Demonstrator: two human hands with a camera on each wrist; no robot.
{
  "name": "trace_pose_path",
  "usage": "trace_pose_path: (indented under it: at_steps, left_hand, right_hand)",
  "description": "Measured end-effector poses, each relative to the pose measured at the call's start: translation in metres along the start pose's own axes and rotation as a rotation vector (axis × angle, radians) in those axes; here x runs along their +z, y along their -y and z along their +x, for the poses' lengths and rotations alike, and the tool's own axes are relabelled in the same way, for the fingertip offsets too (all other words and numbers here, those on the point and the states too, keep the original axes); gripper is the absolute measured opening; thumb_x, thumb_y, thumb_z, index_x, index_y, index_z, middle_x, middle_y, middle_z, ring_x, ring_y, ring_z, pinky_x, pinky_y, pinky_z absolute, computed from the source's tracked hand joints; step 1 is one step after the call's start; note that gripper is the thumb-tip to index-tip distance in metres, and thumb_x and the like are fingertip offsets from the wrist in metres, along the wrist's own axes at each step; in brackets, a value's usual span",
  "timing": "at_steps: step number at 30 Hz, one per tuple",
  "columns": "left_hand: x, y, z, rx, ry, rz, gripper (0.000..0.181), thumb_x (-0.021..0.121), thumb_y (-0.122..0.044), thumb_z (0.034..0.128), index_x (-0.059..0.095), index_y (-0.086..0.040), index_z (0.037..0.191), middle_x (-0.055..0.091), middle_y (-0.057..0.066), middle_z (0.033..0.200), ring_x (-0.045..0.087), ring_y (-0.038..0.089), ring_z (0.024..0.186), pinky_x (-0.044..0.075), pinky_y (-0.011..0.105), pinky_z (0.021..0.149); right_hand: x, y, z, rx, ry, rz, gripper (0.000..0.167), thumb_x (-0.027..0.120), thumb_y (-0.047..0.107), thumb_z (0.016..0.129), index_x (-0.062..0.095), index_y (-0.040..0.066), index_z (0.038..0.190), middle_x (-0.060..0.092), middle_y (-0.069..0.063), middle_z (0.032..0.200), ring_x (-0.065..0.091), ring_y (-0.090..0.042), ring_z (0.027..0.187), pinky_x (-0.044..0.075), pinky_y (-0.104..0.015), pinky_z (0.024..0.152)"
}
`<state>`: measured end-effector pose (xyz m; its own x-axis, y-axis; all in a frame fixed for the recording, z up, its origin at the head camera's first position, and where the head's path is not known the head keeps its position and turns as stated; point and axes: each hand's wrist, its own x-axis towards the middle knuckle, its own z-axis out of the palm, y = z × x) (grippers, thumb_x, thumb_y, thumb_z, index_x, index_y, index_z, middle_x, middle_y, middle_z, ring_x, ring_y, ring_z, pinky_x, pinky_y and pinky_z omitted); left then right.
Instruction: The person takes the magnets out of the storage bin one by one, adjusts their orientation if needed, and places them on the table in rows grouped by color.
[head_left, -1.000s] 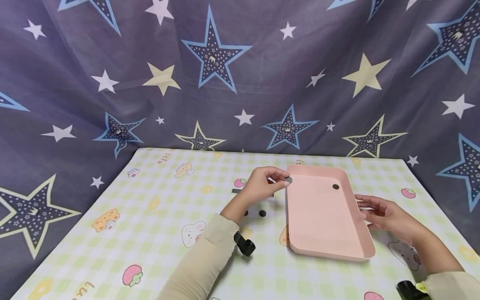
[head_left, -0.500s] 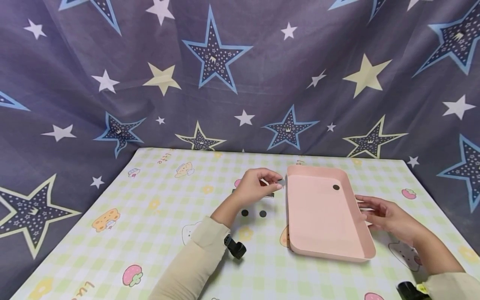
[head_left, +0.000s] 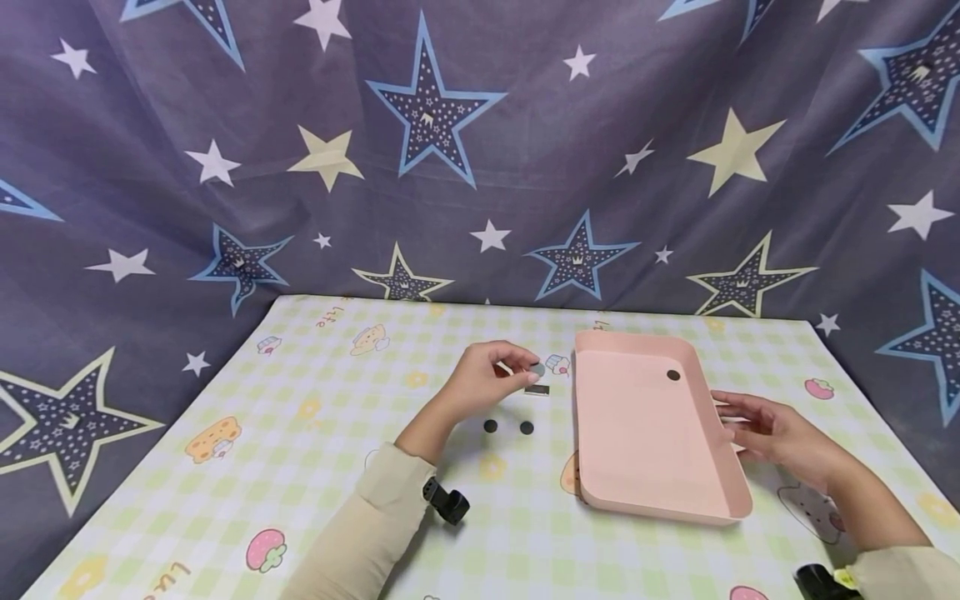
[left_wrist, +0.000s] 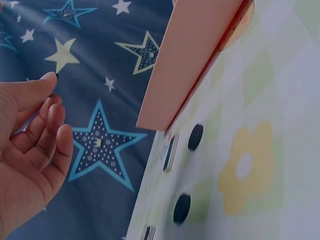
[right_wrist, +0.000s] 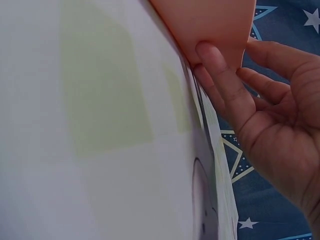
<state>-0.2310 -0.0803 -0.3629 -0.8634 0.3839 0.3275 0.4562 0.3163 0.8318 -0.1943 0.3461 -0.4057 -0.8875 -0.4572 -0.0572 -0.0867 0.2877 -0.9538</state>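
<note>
Between thumb and fingers, my left hand (head_left: 483, 379) pinches a small grey disc (head_left: 537, 368) above the table, left of a pink tray (head_left: 652, 450). Only a dark edge of that disc shows at the fingertips in the left wrist view. My right hand (head_left: 780, 433) touches the tray's outer right wall with fairly straight fingers. A black disc (head_left: 673, 375) lies inside the tray, towards its far right corner. Two more discs, a left one (head_left: 491, 426) and a right one (head_left: 527, 427), lie on the table below my left hand.
A short flat bar (head_left: 537, 390) lies by the tray's left side. A second bar (left_wrist: 148, 233) shows in the left wrist view; my left hand hides it from the head view. The checked tablecloth (head_left: 300, 500) ends at a starry curtain (head_left: 480, 167).
My left hand has moved left, away from the tray's left rim, with the grey disc still pinched. The right hand and the tray have stayed in place.
</note>
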Motion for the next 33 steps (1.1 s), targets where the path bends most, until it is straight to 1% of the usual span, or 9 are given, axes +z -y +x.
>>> trace_pose_path:
  at_steps: [3,7,10,14,18,24,29,33]
  left_hand:
    - [-0.006,0.002,-0.004,-0.012,-0.014,0.003,0.015,0.075,-0.01,0.0868,0.075,-0.005,0.101,0.07,0.002,0.085,0.061,0.014,0.078,0.053,0.035,0.072]
    - [-0.012,0.006,-0.008,-0.027,-0.025,0.001,0.015,0.075,-0.01,0.086,0.075,-0.005,0.1,0.07,0.001,0.085,0.062,0.014,0.078,0.053,0.032,0.072]
    - [-0.017,0.009,-0.011,-0.039,-0.025,0.007,0.016,0.076,-0.01,0.0855,0.075,-0.005,0.1,0.07,0.001,0.085,0.061,0.015,0.078,0.053,0.034,0.073]
    - [-0.024,0.012,-0.016,-0.052,-0.02,0.014,0.016,0.077,-0.012,0.0856,0.075,-0.005,0.1,0.07,0.003,0.085,0.062,0.017,0.079,0.052,0.038,0.075]
    - [-0.032,0.015,-0.022,-0.059,-0.014,0.026,0.016,0.077,-0.012,0.0854,0.075,-0.005,0.1,0.07,0.002,0.085,0.062,0.017,0.079,0.052,0.036,0.075]
    - [-0.046,0.022,-0.03,-0.084,0.008,0.042,0.014,0.077,-0.012,0.0849,0.075,-0.006,0.098,0.071,0.0,0.087,0.063,0.016,0.079,0.053,0.035,0.074]
    - [-0.058,0.031,-0.037,-0.103,0.024,0.083,0.011,0.077,-0.011,0.0849,0.075,-0.008,0.096,0.07,-0.002,0.084,0.063,0.017,0.078,0.054,0.037,0.072]
    - [-0.067,0.038,-0.043,-0.121,0.051,0.079,0.012,0.076,-0.01,0.0853,0.075,-0.008,0.097,0.069,0.0,0.084,0.062,0.019,0.079,0.053,0.036,0.072]
  right_hand:
    - [0.0,0.0,-0.001,0.011,-0.009,-0.004,0.06,0.056,0.008,0.099,0.025,-0.011,0.147,0.059,0.015,0.123,0.062,-0.006,0.105,0.058,-0.04,0.077]
    - [0.0,0.0,-0.001,0.024,-0.02,-0.007,0.061,0.057,0.009,0.099,0.025,-0.011,0.148,0.058,0.011,0.125,0.061,-0.006,0.105,0.057,-0.04,0.077]
    - [0.0,0.0,-0.002,0.025,-0.021,-0.006,0.06,0.056,0.009,0.099,0.026,-0.01,0.148,0.058,0.009,0.126,0.061,-0.007,0.105,0.057,-0.04,0.077]
    - [0.001,0.0,-0.002,0.017,-0.017,-0.005,0.06,0.056,0.009,0.1,0.026,-0.01,0.148,0.058,0.013,0.124,0.061,-0.006,0.106,0.058,-0.04,0.077]
    - [0.002,0.0,-0.002,0.015,-0.023,-0.012,0.06,0.056,0.008,0.099,0.026,-0.01,0.148,0.058,0.017,0.123,0.062,-0.007,0.105,0.058,-0.039,0.077]
    - [0.002,0.001,-0.002,0.019,-0.033,-0.018,0.06,0.057,0.009,0.099,0.027,-0.009,0.148,0.057,0.019,0.123,0.062,-0.009,0.103,0.058,-0.038,0.077]
    - [0.002,0.002,-0.002,0.025,-0.036,-0.019,0.061,0.057,0.009,0.099,0.026,-0.01,0.148,0.058,0.013,0.124,0.062,-0.007,0.104,0.058,-0.039,0.077]
    - [0.002,0.002,-0.001,0.027,-0.032,-0.017,0.061,0.057,0.009,0.099,0.026,-0.009,0.148,0.058,0.003,0.127,0.062,-0.007,0.105,0.058,-0.039,0.077]
